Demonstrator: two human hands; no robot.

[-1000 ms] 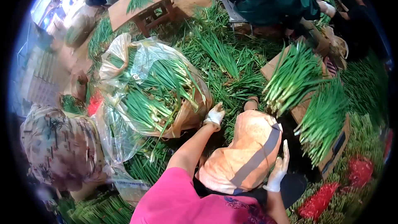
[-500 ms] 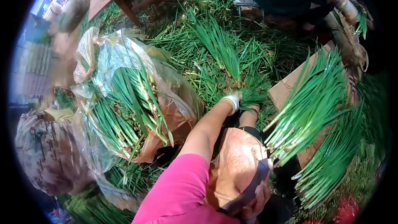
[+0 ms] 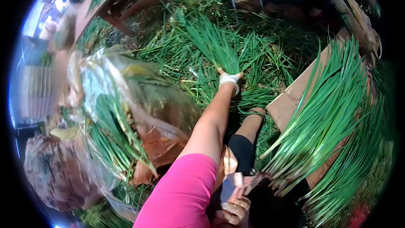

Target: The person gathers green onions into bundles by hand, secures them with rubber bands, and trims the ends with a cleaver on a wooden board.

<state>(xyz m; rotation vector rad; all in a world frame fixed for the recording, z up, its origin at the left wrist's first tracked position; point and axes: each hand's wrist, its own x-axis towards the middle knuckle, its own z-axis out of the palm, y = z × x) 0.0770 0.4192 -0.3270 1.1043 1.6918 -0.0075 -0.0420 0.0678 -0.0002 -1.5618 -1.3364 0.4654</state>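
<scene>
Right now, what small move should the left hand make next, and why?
Probably close the left hand around the lower end of the green bundle: its digits show on both sides of that end, and the bundle lies on scattered stalks, not yet lifted. I cannot tell whether the grip is already firm.

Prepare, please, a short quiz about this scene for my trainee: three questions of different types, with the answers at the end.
1. Which hand is at the base of the green bundle lying straight ahead?
2. True or false: the plastic bag at left is empty.
3. Choose: the stalks on the cardboard at right have their root ends toward a) the far side; b) the near side.

Key: 1. The left hand. 2. False; green stems show in it. 3. b.
</scene>
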